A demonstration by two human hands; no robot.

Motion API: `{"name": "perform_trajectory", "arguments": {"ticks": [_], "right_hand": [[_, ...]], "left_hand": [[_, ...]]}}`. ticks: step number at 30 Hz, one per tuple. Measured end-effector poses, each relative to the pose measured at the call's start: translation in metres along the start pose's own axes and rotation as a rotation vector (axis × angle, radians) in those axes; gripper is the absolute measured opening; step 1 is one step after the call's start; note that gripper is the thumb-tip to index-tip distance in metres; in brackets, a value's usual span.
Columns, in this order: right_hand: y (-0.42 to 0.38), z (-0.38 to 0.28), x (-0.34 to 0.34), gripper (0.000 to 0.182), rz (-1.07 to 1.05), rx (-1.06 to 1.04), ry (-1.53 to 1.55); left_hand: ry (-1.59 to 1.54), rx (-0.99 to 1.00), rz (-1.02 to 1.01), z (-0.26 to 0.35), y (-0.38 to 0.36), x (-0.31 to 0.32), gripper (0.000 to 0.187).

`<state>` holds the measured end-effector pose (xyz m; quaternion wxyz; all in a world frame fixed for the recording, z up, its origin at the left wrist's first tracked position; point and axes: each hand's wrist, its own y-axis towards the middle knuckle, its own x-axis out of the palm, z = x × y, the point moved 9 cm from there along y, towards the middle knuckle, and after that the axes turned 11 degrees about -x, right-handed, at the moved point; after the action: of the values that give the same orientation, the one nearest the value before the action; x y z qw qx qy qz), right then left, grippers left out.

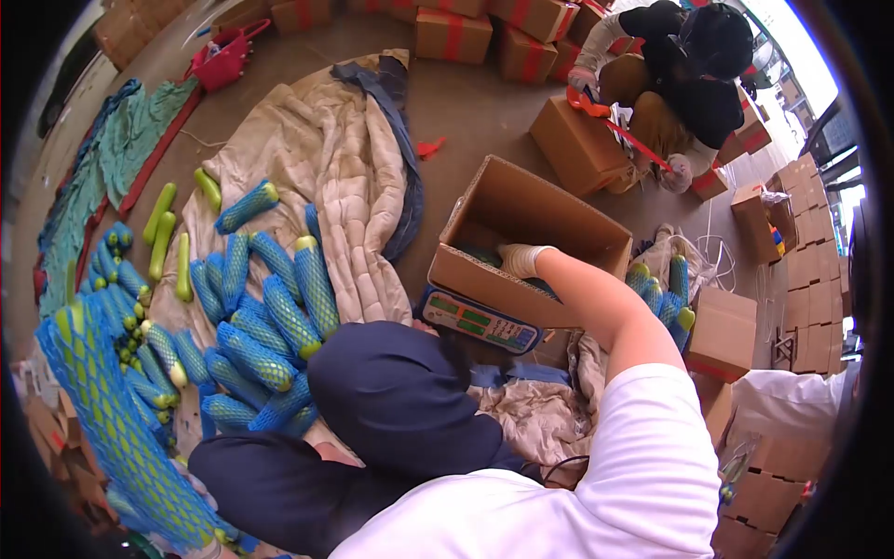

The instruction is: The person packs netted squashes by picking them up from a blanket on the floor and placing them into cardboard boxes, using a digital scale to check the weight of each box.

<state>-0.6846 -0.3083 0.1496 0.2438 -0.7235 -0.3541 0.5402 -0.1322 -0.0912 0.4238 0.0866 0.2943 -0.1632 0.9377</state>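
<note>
My right hand (523, 262), in a pale knit glove, reaches down into an open cardboard box (582, 226). Its fingertips are hidden, and something dark green (480, 252) shows beside them at the bottom. The box stands on a blue digital scale (480, 320). Close to the camera at lower left, a long zucchini in a blue foam net (126, 424) slants across the view. Just a sliver of my left hand (214, 551) appears at the bottom edge, closed at this zucchini's lower end. Many netted zucchini (256, 345) lie heaped left of my knees.
Bare zucchini (162, 244) lie on a beige quilt (317, 149). A co-worker (684, 74) crouches at upper right with an orange tape dispenser (587, 102) over a carton (577, 144). More netted zucchini (675, 293) and stacked cartons (808, 270) are on the right. A red basket (221, 63) stands at upper left.
</note>
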Motion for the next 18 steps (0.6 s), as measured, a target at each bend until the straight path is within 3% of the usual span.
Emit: {"name": "perform_trajectory", "arguments": {"ticks": [4, 5, 6, 8, 9, 10, 11, 12, 13, 14, 15, 16, 18], "right_hand": [[0.019, 0.008, 0.023, 0.054, -0.03, -0.06, -0.106], [0.019, 0.01, 0.017, 0.049, -0.061, -0.058, -0.132], [0.001, -0.001, -0.005, 0.045, -0.091, -0.056, -0.157], [-0.048, -0.031, -0.067, 0.041, 0.114, -0.135, 0.121], [-0.076, -0.052, -0.094, 0.043, 0.237, -0.34, 0.348], [-0.104, -0.074, -0.109, 0.047, 0.243, -0.586, 0.778], [-0.139, -0.096, -0.126, 0.063, 0.281, -0.752, 1.027], [-0.162, -0.117, -0.141, 0.073, 0.367, -0.975, 1.22], [-0.182, -0.137, -0.154, 0.083, 0.454, -1.203, 1.407], [-0.193, -0.139, -0.16, 0.091, 0.633, -1.224, 1.602], [-0.193, -0.132, -0.162, 0.089, 0.586, -1.087, 1.583], [-0.192, -0.117, -0.162, 0.087, 0.541, -0.948, 1.564], [-0.213, -0.079, -0.175, 0.079, 0.937, -0.918, 1.236]], "left_hand": [[-0.048, -0.166, -0.11, -0.036, 0.063, 0.045, 0.098], [-0.016, -0.184, -0.027, -0.043, 0.077, 0.054, 0.104], [-0.013, -0.189, -0.026, -0.047, 0.091, 0.065, 0.104], [0.185, -0.142, 0.088, -0.048, 0.119, 0.078, 0.106], [0.22, -0.125, 0.085, -0.049, 0.14, 0.096, 0.109], [0.256, -0.109, 0.082, -0.05, 0.164, 0.118, 0.113], [0.257, -0.102, 0.053, -0.053, 0.185, 0.153, 0.117], [0.238, -0.101, -0.035, -0.063, 0.201, 0.181, 0.117], [0.421, -0.04, -0.228, -0.068, 0.219, 0.219, 0.114], [1.004, 0.129, -0.437, -0.067, 0.225, 0.253, 0.106], [1.27, 0.224, -0.555, -0.072, 0.226, 0.284, 0.094], [1.427, 0.319, -0.551, -0.076, 0.227, 0.295, 0.097], [1.48, 0.408, -0.441, -0.067, 0.226, 0.281, 0.091]]}}
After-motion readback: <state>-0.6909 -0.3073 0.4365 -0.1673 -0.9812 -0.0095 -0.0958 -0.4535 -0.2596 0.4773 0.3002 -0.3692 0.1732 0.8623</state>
